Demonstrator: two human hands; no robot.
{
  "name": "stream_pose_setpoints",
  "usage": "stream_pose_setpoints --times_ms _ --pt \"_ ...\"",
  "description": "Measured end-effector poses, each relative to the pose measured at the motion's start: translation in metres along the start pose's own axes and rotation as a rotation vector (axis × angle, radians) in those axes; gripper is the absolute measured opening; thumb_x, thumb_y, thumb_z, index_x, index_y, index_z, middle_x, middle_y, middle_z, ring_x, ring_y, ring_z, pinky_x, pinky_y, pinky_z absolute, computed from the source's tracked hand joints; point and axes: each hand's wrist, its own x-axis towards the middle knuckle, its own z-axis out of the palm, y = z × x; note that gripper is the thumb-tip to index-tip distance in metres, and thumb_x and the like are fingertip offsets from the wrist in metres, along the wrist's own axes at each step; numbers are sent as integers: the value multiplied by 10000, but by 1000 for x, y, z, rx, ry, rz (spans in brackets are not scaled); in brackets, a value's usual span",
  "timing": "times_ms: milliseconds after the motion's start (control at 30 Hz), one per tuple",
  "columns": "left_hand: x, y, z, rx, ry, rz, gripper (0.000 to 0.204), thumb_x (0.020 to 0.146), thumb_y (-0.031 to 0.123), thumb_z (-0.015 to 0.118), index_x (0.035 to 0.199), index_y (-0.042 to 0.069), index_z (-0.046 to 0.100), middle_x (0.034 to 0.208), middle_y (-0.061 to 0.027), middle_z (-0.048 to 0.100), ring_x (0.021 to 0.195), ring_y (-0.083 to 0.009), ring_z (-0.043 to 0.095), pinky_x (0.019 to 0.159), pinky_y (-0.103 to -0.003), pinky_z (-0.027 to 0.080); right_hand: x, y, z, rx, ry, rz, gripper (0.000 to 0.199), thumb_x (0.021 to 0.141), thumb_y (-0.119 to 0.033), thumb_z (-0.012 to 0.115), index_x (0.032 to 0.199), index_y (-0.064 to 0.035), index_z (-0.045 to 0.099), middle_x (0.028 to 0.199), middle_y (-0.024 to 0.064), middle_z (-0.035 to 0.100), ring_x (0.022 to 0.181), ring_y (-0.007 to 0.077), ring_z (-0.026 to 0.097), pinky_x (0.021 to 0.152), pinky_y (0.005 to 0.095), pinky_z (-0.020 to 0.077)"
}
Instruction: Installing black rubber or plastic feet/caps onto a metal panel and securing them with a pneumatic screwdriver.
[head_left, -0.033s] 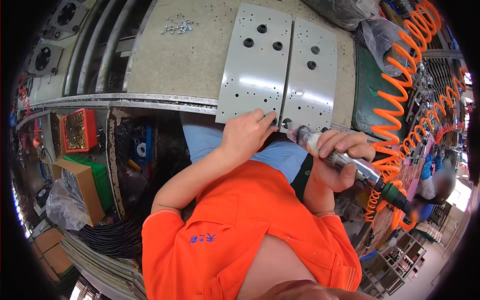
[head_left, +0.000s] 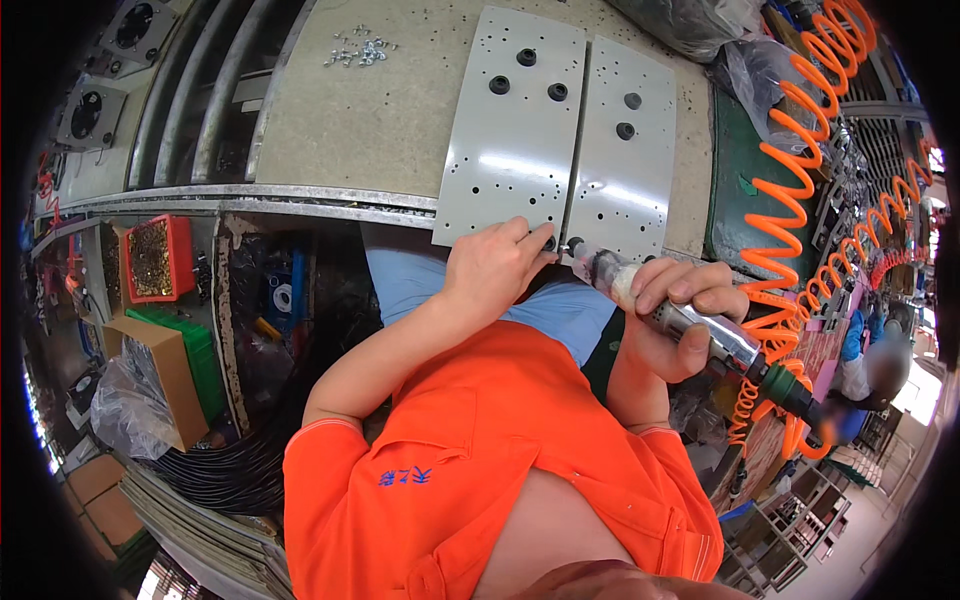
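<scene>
Left hand (head_left: pixel 492 268) pinches a small fastener at the metal plate's (head_left: pixel 515 130) near edge on the table (head_left: pixel 380 120); right hand (head_left: pixel 672 312) clenches the air screwdriver (head_left: pixel 690 325); plate looks stiff, thin, sharp-edged; best held flat by its rim.

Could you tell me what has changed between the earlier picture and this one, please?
Nothing has visibly changed. The left hand rests its fingers at the near edge of the two grey metal plates, and the right hand grips the pneumatic screwdriver, its tip at the seam between the plates. The orange coiled hose and the loose screws on the bench lie as before.
</scene>
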Motion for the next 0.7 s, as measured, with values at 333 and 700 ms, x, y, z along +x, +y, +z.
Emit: stream_pose_setpoints --times_ms 333,700 --pt "-4 -4 7 -24 44 -38 355 747 263 777 1075 143 717 736 -25 545 649 -207 620 531 -349 498 0 24 7 -2 -107 129 303 944 -260 646 1036 -51 447 955 125 522 655 240 621 608 402 548" --pt "-9 -11 12 4 30 -33 311 755 299 756 1032 161 729 743 0 548 658 -183 629 523 -334 498 5 45 28 -177 -235 137 245 912 -75 639 1005 -26 417 880 140 523 605 206 616 559 359 562"
